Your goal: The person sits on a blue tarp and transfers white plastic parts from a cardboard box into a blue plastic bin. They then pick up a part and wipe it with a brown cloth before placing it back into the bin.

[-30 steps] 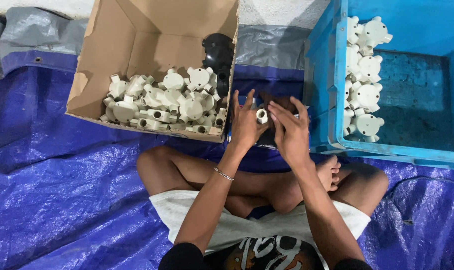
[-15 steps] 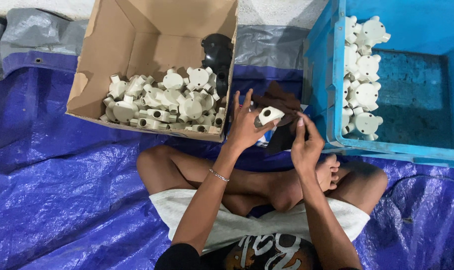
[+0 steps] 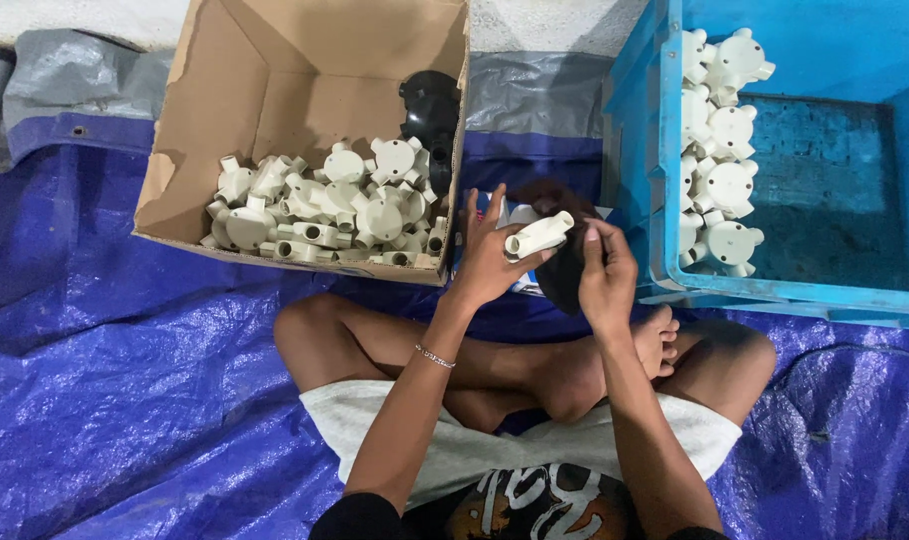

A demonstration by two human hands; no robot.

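Your left hand (image 3: 489, 262) grips the white fitting (image 3: 539, 236), its long axis toward two o'clock; your right hand (image 3: 604, 275), just beside, pinches a dark piece (image 3: 564, 275).

Cream plastic pipe fitting (image 3: 539, 236), tilted, round socket leftward, held mid-air

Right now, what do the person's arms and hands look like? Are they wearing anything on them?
Both arms are bare from the hands up to short black sleeves at the picture's lower edge. The left hand has a thin silver chain bracelet at its wrist. The right hand wears nothing: no gloves, rings or watch show.
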